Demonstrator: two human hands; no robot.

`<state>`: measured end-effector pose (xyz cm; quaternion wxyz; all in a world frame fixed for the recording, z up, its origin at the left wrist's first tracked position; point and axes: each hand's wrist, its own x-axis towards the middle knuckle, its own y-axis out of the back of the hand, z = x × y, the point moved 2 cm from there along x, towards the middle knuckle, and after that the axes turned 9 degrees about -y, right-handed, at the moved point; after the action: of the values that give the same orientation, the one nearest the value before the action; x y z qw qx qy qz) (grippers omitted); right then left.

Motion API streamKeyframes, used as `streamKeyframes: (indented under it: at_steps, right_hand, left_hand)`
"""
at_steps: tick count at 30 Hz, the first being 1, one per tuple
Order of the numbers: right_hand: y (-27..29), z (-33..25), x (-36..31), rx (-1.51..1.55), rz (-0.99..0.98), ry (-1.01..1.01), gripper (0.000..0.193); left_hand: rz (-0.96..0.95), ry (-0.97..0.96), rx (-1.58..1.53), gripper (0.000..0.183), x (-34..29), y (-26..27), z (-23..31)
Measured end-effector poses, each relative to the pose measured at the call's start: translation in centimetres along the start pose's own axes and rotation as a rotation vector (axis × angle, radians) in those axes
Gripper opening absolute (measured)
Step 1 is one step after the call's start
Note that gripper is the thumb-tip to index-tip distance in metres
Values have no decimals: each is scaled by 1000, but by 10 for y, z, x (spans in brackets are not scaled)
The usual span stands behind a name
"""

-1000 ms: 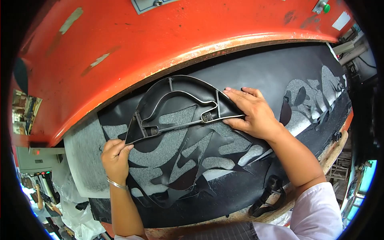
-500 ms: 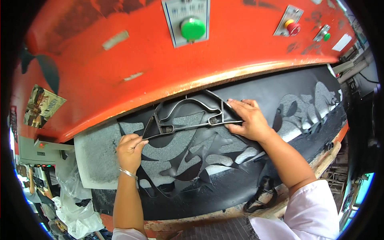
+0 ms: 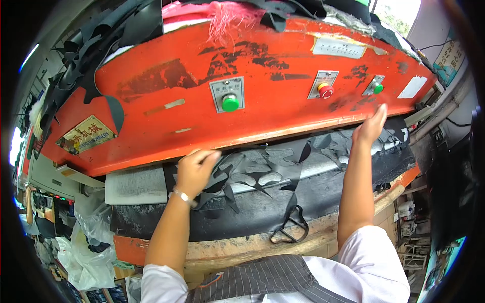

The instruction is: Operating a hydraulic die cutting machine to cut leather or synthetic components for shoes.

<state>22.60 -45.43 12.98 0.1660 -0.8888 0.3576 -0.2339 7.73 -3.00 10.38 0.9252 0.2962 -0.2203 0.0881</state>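
My left hand is loosely curled beside the lower edge of the red press head, thumb apart from the fingers, nothing visible in it. Below it lies black sheet material with cut-out holes, over a pale board. My right hand is raised with fingers stretched upward and nothing in it. It is nearest to a small green button on the press front, apart from it in the picture. The metal cutting die cannot be made out; the press edge covers the area behind the cut sheet.
The press front also bears a large green button and a red stop button. A black looped frame lies at the table's front edge, above a wooden rail. Clear plastic bags hang at left. Scraps cover the press top.
Both hands have come off the metal die, which no longer shows. My right hand has risen toward the buttons at right. The view has tilted up, showing more of the press.
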Motion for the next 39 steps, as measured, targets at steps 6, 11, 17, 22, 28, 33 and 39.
streamKeyframes:
  at_steps: [6, 11, 17, 22, 28, 33, 39]
  right_hand:
    - [-48, 10, 84, -581, 197, 93, 80]
    - [-45, 13, 78, -492, 8, 62, 85]
    - [6, -34, 49, -229, -153, -57, 69]
    - [-16, -59, -16, -228, -313, 73, 41]
    - [-69, -46, -231, -181, -996, -83, 31]
    - [-43, -61, -309, -99, -1619, 58, 33]
    - [45, -30, -257, -514, -1458, -389, 22]
  left_hand:
    - [-4, -367, -53, 26, 79, -32, 99]
    - [-101, -269, 279, 42, 102, -35, 75]
    - [-384, -19, 169, 44, -39, -26, 55]
    - [-496, 295, 234, 27, -170, -9, 51]
    - [-147, 159, 476, 17, -208, -27, 60]
    - [-148, 210, 503, 20, -221, -34, 63]
    - [-503, 283, 285, 35, -251, -18, 70]
